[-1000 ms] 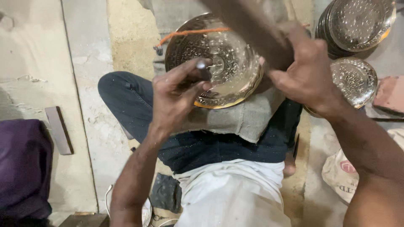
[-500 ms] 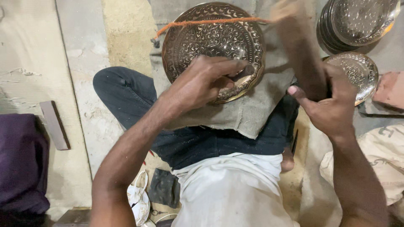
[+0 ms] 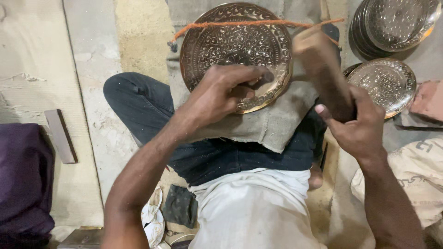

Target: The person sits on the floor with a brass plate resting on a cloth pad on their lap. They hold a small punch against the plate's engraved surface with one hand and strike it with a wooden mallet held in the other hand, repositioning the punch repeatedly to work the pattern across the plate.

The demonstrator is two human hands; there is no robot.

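Mallet [image 3: 323, 69] motion-blurred, head indistinct. Right hand [image 3: 357, 127] fingers wrapped tight on its handle. Left hand [image 3: 221, 94] fingers pinched together on something hidden, resting on engraved brass plate [image 3: 217, 41] on lap cloth [image 3: 272, 127].

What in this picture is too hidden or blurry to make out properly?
- Tool under the left hand, head view: the curled fingers cover it where they rest on the engraved brass plate.
- Wooden mallet in the right hand: motion blur smears its head.
- Stack of plates: cut off by the top edge, so no count is possible.
- Lower rim of the engraved brass plate: hidden behind the left hand.
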